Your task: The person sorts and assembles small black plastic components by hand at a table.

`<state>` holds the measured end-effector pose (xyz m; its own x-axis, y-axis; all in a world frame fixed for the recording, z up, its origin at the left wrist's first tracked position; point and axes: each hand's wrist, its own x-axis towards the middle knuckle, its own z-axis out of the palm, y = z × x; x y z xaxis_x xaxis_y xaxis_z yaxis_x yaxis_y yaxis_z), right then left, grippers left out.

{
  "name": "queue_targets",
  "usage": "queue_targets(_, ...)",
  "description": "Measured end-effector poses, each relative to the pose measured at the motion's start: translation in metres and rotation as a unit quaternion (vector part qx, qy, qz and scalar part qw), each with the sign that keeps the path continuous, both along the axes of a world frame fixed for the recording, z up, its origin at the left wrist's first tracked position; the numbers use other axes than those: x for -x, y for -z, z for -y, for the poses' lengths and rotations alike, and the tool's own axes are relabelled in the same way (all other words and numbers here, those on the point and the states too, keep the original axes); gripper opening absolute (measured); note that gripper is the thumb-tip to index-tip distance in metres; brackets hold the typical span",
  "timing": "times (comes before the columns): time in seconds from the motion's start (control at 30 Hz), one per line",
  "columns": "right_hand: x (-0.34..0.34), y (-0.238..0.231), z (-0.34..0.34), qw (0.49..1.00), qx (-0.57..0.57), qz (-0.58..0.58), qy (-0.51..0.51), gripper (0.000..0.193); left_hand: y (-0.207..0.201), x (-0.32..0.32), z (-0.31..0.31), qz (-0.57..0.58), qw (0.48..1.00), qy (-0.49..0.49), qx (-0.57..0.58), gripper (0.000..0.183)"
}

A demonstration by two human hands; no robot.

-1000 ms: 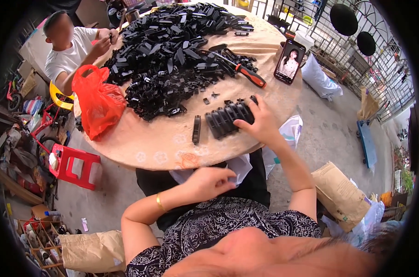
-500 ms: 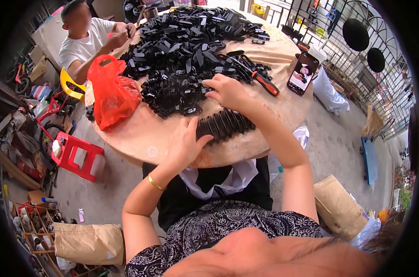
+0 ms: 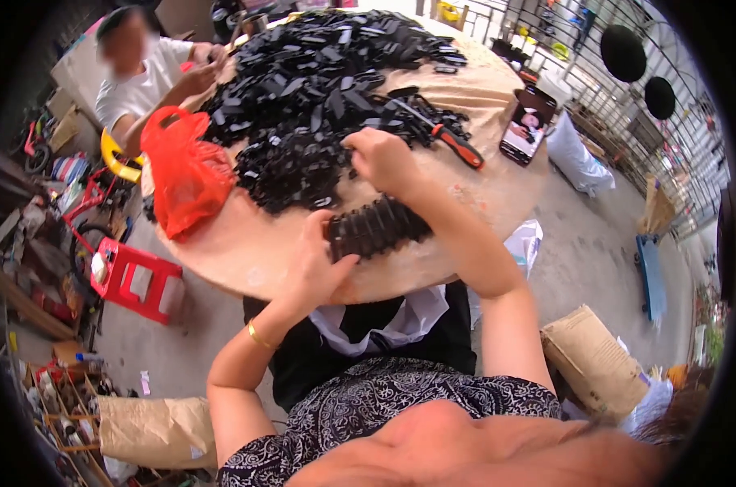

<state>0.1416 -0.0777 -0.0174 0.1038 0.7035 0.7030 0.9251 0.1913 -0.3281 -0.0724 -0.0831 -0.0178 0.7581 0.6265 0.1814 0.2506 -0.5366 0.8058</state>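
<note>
A row of black plastic parts [image 3: 376, 229], stood side by side, lies along the near edge of the round table. Around its left end is my left hand [image 3: 315, 264], thumb on the near side and fingers on the far side. My right hand [image 3: 383, 162] hovers past the row, by the right side of a heap of small black plastic pieces [image 3: 291, 166]. Its fingers are curled together; whatever they hold is too small to make out. Farther back rises a big pile of longer black plastic parts [image 3: 327, 61].
On the table [image 3: 238, 256] stand a red plastic bag [image 3: 185, 174], a screwdriver [image 3: 459, 148] with red-and-black handle, and a propped phone [image 3: 529, 126]. A co-worker [image 3: 145, 89] sits at the far left, hands at the pile. A red stool [image 3: 137, 280] is left on the floor.
My right hand's fingers have drawn together from a more spread pose. My left hand sits closer around the row's end. The whole view has shifted slightly.
</note>
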Motion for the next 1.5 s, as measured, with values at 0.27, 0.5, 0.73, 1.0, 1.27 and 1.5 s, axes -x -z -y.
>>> queue_targets(0.27,0.004,-0.002,0.004,0.998,0.012,-0.054,-0.013,0.012,0.001,-0.003,-0.035,0.13,0.967,0.004,0.221,0.049)
queue_targets(0.5,0.026,-0.017,0.005,0.929,-0.021,-0.333,-0.16,0.018,-0.025,-0.058,-0.092,0.272,0.829,-0.044,0.488,0.027)
queue_targets(0.73,0.018,-0.017,0.011,0.957,-0.023,-0.27,-0.104,0.017,-0.009,-0.076,-0.1,0.298,0.783,0.078,0.54,0.021)
queue_targets(1.0,0.027,-0.021,0.016,0.934,-0.042,-0.33,-0.13,0.02,-0.004,-0.073,-0.1,0.327,0.786,0.085,0.518,0.02)
queue_targets(1.27,0.032,-0.022,0.017,0.991,-0.068,-0.106,-0.051,0.011,-0.001,-0.073,-0.1,0.34,0.81,0.064,0.473,0.021)
queue_targets(1.5,0.026,-0.025,0.021,0.991,0.008,-0.064,-0.12,0.013,-0.002,-0.076,-0.093,0.31,0.88,0.041,0.357,0.022)
